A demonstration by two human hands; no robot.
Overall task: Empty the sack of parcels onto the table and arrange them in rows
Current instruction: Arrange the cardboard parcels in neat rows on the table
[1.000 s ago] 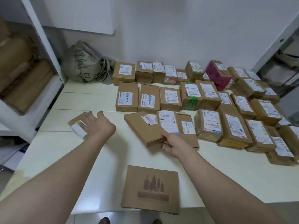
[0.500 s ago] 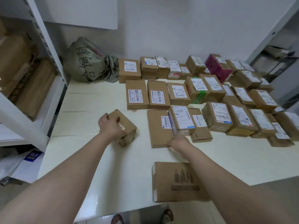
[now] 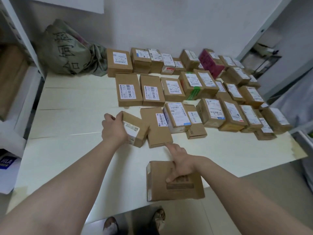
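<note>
Arranging step, sack (image 3: 67, 50) slumped in upper left of frame against the wall, looks emptied. Parcels sit in three rows across centre and right of the table (image 3: 67, 150). Left hand (image 3: 113, 128) is clamped on a small labelled box (image 3: 135, 128), tilted, at the left end of the front row, just beside a flat brown parcel (image 3: 156, 131). Right hand (image 3: 180, 162) lies on a wide printed carton (image 3: 174, 181) at bottom centre, overhanging the table edge; fingers spread, index pointing forward, not gripping it as far as I can tell. Next move likely: set the small box square against the flat parcel, then pull the carton into line.
</note>
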